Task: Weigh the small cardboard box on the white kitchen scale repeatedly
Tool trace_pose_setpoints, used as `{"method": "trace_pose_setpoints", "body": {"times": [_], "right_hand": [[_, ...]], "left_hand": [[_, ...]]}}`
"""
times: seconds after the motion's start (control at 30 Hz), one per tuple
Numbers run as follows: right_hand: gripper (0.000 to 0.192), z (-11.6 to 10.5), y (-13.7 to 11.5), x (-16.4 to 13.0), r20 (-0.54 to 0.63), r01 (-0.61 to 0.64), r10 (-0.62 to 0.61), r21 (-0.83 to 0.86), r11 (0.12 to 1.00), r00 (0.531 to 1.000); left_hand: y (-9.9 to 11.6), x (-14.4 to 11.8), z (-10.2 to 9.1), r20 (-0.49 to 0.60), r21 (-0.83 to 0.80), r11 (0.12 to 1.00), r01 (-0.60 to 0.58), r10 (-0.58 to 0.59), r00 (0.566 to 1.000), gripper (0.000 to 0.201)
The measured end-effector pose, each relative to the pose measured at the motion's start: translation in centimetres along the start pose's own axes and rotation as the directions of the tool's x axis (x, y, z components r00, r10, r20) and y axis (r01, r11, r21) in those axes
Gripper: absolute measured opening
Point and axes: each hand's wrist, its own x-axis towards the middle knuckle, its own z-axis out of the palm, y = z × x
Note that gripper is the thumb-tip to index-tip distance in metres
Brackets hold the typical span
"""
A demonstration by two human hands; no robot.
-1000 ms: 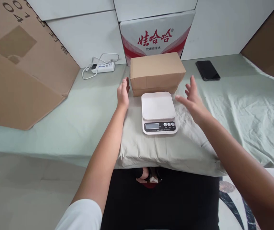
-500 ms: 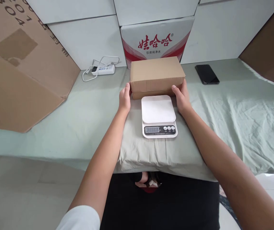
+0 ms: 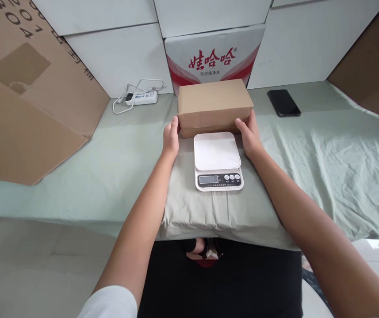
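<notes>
Grasping the brown cardboard box [image 3: 215,99] by both short ends: with the left hand [image 3: 171,136] at its left end, thumb at the near corner, and with the right hand [image 3: 250,136] round its right end, thumb against the near face. Lying between the two hands, just beyond the digital kitchen scale [image 3: 217,152], apparently resting on the green cloth [image 3: 116,163]. Likely stiff, dry and not slippery; probably fairly light, though hard to judge with contents hidden. Apt to dent under a hard squeeze at mid-panel; best held low on the ends, near the corners. Farther out, just behind the box, a white-and-red carton [image 3: 213,55]; far left, a white cable [image 3: 119,107]; far right, a black smartphone [image 3: 284,103].
</notes>
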Motion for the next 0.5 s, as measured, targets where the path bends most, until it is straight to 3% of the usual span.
{"method": "trace_pose_setpoints", "body": {"times": [0.5], "right_hand": [[0.110,-0.35,0.86,0.14,0.021,0.027,-0.027,-0.035,0.999,0.999]], "left_hand": [[-0.05,0.05,-0.09,-0.002,0.014,1.000,0.004,-0.004,1.000,0.077]]}}
